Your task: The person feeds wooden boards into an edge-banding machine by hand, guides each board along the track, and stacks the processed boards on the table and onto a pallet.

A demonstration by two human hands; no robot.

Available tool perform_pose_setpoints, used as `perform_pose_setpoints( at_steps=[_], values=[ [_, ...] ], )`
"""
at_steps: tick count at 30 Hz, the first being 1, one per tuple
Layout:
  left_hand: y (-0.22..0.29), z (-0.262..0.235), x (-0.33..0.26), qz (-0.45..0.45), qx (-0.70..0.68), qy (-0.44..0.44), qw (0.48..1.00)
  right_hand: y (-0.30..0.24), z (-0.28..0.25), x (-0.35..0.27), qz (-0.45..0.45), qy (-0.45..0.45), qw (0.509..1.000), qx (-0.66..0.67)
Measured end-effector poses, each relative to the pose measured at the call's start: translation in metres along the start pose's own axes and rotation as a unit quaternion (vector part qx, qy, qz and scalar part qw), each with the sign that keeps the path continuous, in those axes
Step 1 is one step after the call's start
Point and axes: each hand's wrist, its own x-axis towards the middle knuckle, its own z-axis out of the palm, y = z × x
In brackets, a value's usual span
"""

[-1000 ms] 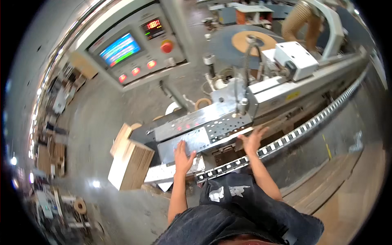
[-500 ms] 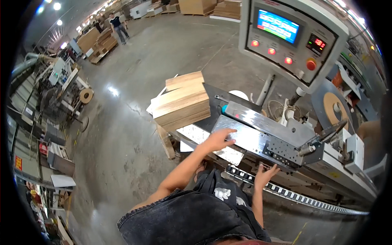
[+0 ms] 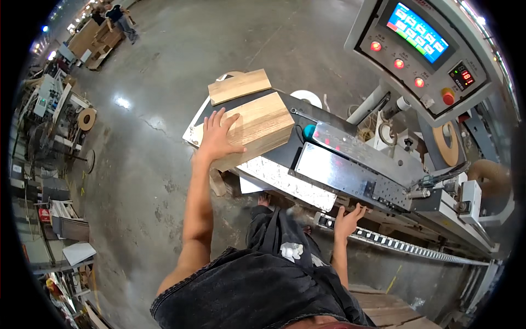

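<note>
Stack of light wooden boards (image 3: 257,129) lying flat on the dark tabletop (image 3: 285,151) at the infeed end of a woodworking machine. The left hand (image 3: 217,137) rests palm down on the stack's near left corner, fingers (image 3: 219,118) spread and released, flat on the wood, grasping nothing. A second, thinner board (image 3: 239,86) lies at about 12 o'clock from this hand, just beyond the stack. At 3 o'clock from the stack, a shiny metal cover plate (image 3: 342,172) adjoins the tabletop. The right hand (image 3: 348,219) lies at about 5 o'clock from the stack, palm on the edge of the machine beside a toothed conveyor track (image 3: 405,244), fingers loosely open and holding nothing. The control panel (image 3: 424,52), with lit screen and red buttons, stands at 2 o'clock. Grey concrete floor (image 3: 164,66) surrounds the machine.
</note>
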Motion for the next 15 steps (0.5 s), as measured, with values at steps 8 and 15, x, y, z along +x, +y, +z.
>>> perform_pose_setpoints(
  at_steps=[8,15],
  values=[
    [-0.003,-0.021,0.006,0.008,-0.104,0.018,0.994,-0.003,0.012,0.001,0.018,0.061,0.996,-0.058],
    [0.064,-0.035,0.011,0.182,-0.061,0.032,0.981,-0.013,0.005,0.001,0.057,0.093,0.994,-0.033]
  ],
)
